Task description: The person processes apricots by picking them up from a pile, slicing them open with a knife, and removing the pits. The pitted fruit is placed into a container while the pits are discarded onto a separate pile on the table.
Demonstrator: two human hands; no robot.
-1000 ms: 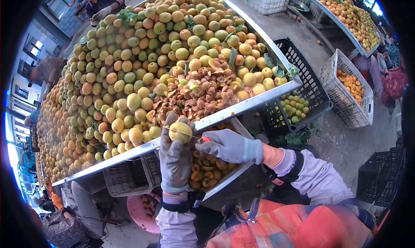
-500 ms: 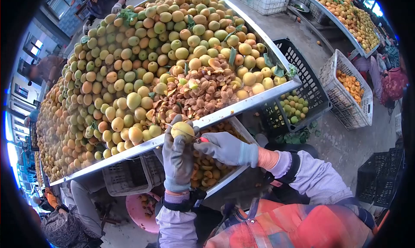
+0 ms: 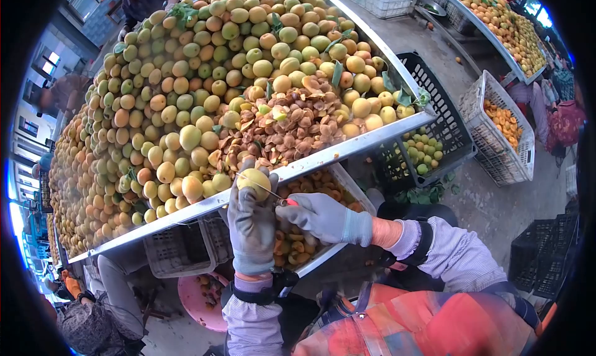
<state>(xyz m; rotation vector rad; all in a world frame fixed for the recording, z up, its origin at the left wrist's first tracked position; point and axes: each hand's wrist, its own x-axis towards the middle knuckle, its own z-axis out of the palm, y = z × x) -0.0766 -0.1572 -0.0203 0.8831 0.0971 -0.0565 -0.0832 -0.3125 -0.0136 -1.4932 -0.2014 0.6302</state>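
My gloved left hand (image 3: 252, 222) holds a yellow-green fruit (image 3: 254, 184) in its fingertips, just below the metal edge of the table. My gloved right hand (image 3: 320, 216) is closed around the red handle of a thin-bladed knife (image 3: 288, 202). The blade reaches to the fruit's surface. Behind my hands, brown pits (image 3: 292, 129) lie heaped against a large pile of whole fruit (image 3: 186, 95). Under the table edge, a crate of cut fruit (image 3: 297, 247) is partly hidden by my hands.
The table's metal rim (image 3: 354, 146) runs diagonally ahead. A black crate (image 3: 434, 107) and white crate (image 3: 496, 129) stand right, and a pink basin (image 3: 203, 300) sits below left. Co-workers are at the upper left and lower left; another table of fruit (image 3: 496, 23) is upper right.
My left hand and the fruit have shifted slightly left and turned a little. My right hand has barely moved. The view has shifted slightly.
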